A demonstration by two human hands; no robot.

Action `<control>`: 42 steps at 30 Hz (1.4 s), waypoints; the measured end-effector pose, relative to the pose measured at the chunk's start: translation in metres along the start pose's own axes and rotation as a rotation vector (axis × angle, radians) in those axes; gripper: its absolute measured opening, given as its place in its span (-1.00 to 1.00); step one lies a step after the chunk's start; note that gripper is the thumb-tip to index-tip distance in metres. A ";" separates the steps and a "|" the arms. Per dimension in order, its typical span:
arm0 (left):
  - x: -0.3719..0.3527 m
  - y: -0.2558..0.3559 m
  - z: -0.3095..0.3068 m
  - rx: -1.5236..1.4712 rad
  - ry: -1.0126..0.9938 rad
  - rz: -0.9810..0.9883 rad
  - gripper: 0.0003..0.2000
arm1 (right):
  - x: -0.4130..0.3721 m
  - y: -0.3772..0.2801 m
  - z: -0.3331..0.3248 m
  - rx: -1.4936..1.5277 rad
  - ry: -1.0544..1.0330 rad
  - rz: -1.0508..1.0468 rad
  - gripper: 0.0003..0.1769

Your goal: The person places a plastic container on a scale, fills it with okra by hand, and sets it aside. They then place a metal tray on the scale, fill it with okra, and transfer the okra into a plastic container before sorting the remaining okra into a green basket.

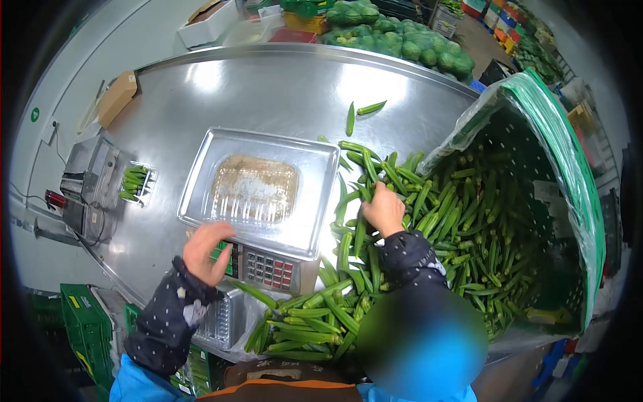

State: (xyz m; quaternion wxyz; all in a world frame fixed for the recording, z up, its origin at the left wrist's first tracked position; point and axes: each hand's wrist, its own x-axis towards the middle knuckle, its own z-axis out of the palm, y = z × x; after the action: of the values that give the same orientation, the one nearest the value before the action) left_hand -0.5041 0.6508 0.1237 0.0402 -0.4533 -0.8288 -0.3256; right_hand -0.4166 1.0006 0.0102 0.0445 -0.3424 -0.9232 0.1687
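Note:
My right hand (384,210) is closed around okra pods at the edge of a loose okra pile (442,221), its fingertips partly hidden among them. My left hand (206,253) hovers by the front left corner of a digital scale (268,269), fingers apart and holding nothing; it covers part of the display. On the scale's metal pan (315,201) rests a clear plastic tray (254,189) with no okra in it. More okra pods (315,325) lie in front of the scale, close to my body. Two single pods (362,114) lie farther back on the steel table (268,80).
A tipped green crate (569,201) with a plastic liner spills okra from the right. Left stand a machine (94,187) and a filled okra tray (136,182). Stacked clear trays (221,320) sit at the front edge. Netted green produce (402,40) lies behind the table.

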 end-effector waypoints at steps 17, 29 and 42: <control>0.044 0.086 0.079 -1.354 -0.233 -0.739 -0.53 | -0.017 -0.022 -0.071 0.610 -0.348 -0.199 -0.63; 0.034 0.078 0.100 -1.699 -0.298 -1.076 -0.87 | 0.159 -0.005 -0.015 0.306 0.060 -0.256 -0.73; -0.036 0.052 0.056 -1.879 -0.156 -1.087 -0.79 | 0.283 0.018 0.044 0.633 0.270 0.088 -0.71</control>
State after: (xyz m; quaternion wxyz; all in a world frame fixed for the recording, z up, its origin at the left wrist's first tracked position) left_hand -0.4298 0.6768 0.0931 -0.5247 0.1046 -0.3388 -0.7739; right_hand -0.6301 1.1842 -0.0463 0.2631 -0.3705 -0.7952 0.4015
